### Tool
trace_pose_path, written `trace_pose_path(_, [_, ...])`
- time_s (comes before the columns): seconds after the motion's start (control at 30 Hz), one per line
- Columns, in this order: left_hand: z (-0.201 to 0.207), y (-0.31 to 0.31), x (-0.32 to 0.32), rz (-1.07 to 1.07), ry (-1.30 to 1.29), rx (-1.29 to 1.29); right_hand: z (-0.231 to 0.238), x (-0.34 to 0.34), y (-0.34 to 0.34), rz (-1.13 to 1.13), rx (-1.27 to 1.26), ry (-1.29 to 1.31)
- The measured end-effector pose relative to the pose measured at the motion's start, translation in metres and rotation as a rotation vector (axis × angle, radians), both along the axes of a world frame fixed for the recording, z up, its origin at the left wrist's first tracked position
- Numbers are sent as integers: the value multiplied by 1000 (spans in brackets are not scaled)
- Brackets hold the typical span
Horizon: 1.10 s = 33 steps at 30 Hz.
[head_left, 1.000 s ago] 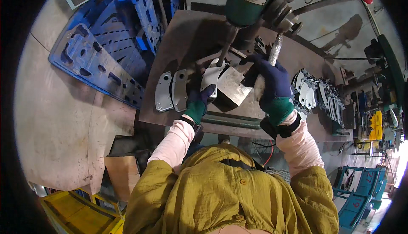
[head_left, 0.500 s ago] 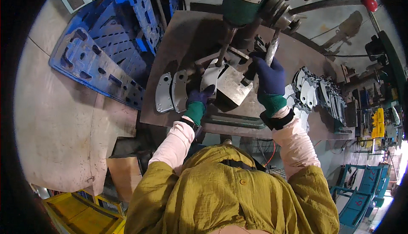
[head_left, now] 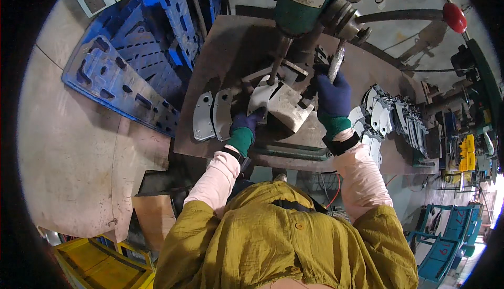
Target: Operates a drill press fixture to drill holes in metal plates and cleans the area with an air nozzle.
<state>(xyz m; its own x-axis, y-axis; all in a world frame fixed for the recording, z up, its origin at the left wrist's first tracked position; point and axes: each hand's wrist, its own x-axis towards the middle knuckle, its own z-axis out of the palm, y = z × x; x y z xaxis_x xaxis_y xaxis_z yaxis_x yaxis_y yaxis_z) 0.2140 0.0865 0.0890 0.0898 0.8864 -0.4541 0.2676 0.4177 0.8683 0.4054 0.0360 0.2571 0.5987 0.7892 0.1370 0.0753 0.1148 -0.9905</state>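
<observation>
Under the spindle [head_left: 279, 60] of a green drill press [head_left: 302, 5], a curved grey metal plate [head_left: 259, 97] lies against a steel block fixture [head_left: 292, 111]. My left hand [head_left: 245, 121], in a dark blue glove with a green cuff, grips the plate's near end. The spindle's lower tip meets the plate's far end. My right hand [head_left: 334, 95], gloved alike, is wrapped round the press's feed lever [head_left: 337, 64]. Two similar curved plates, an outer one [head_left: 203, 116] and an inner one [head_left: 222, 113], lie side by side left of my left hand.
On the table [head_left: 220, 52], many loose metal plates [head_left: 391, 113] are heaped right of my right hand. Blue plastic pallets [head_left: 123, 84] lean at the left. Another lever arm with a red knob [head_left: 454, 18] reaches out at upper right. Yellow bins [head_left: 466, 152] stand far right.
The view has shifted very slightly. Both hands keep their holds on the plate and the lever, with no other clear movement.
</observation>
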Motion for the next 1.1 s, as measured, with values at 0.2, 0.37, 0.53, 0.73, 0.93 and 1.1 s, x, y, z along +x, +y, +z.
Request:
trace_pose_path(0.2, [-7, 2, 4, -22, 122, 75, -10, 13, 4, -32, -9, -114])
trace_pose_path(0.37, [-12, 2, -2, -22, 52, 144, -26, 21, 14, -72, 5, -239])
trace_pose_path(0.53, [22, -9, -3, 1, -38, 26, -26, 23, 19, -91, 29, -297])
trace_pose_path(0.73, [2, -3, -4, -23, 106, 28, -31, 33, 26, -177, 11, -500])
trace_pose_path(0.93, [3, -3, -1, 4, 34, 124, -34, 42, 28, -174, 39, -567])
trace_pose_path(1.1, [-13, 2, -2, -3, -145, -55, -46, 50, 36, -252, 134, -663])
